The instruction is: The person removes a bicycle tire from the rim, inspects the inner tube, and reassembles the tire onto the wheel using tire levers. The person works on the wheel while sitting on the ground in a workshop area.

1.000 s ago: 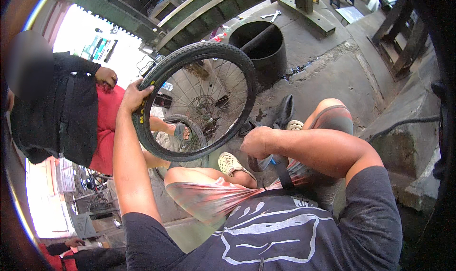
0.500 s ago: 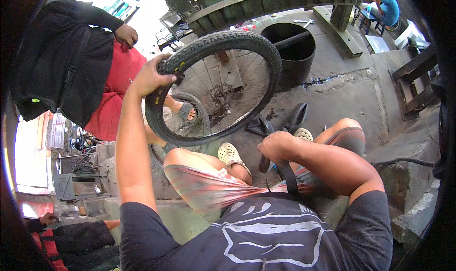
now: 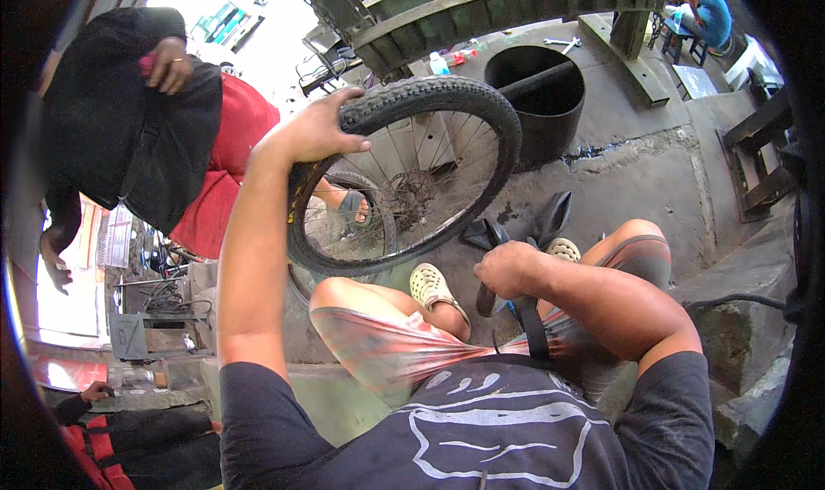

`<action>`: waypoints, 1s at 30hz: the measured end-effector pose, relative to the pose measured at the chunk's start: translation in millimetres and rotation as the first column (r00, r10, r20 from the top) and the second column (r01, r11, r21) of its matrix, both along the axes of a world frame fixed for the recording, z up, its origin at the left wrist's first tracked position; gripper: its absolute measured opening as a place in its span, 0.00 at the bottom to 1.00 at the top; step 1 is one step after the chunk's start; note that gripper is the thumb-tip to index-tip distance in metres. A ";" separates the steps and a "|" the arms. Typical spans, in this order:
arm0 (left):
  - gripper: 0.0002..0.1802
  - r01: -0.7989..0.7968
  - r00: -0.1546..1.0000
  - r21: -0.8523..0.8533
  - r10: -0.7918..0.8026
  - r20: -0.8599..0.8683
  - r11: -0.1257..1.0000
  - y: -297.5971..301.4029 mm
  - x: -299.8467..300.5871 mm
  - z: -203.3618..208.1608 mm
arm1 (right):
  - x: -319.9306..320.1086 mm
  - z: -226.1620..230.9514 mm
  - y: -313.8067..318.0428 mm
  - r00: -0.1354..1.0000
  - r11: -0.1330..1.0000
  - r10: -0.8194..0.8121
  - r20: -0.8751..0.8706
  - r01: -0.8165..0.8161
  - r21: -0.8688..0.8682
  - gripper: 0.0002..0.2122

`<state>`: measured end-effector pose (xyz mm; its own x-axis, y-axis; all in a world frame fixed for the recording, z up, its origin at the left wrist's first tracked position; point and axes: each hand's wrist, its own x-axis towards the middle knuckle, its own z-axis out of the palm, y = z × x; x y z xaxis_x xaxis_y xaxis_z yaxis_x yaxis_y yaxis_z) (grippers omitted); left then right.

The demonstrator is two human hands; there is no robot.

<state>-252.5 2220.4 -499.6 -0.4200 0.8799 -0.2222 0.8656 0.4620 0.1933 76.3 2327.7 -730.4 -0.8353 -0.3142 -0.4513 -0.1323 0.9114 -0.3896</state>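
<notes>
A bicycle wheel (image 3: pixel 411 189) with a knobbly black tyre (image 3: pixel 447 93) stands tilted before my knees, its spokes and brake disc in sight. My left hand (image 3: pixel 320 131) grips the tyre at its upper left, thumb on the inner side and fingers over the tread. In front of my lap, my right hand (image 3: pixel 509 269) is closed round a flattened black rubber band, which looks like an inner tube (image 3: pixel 533 325). One part of it runs back over my lap; black folds (image 3: pixel 550 219) lie on the floor beyond the hand.
A black metal drum (image 3: pixel 541 116) stands right of the wheel, with a wrench (image 3: pixel 562 43) behind it. A person in red shorts (image 3: pixel 215 206) stands close at left, near another wheel (image 3: pixel 365 224). A heavy metal beam (image 3: pixel 507 18) crosses the back.
My left hand has shifted along the tyre toward its top, with the fingers spread more over the tread. The person at left has raised a hand. My right hand keeps its grip.
</notes>
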 end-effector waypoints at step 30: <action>0.37 -0.122 0.981 0.451 0.176 -0.078 0.884 -47.6 74.8 21.0 | 3.0 -17.7 82.4 0.950 0.952 -0.298 -0.096 0.303 0.041 0.11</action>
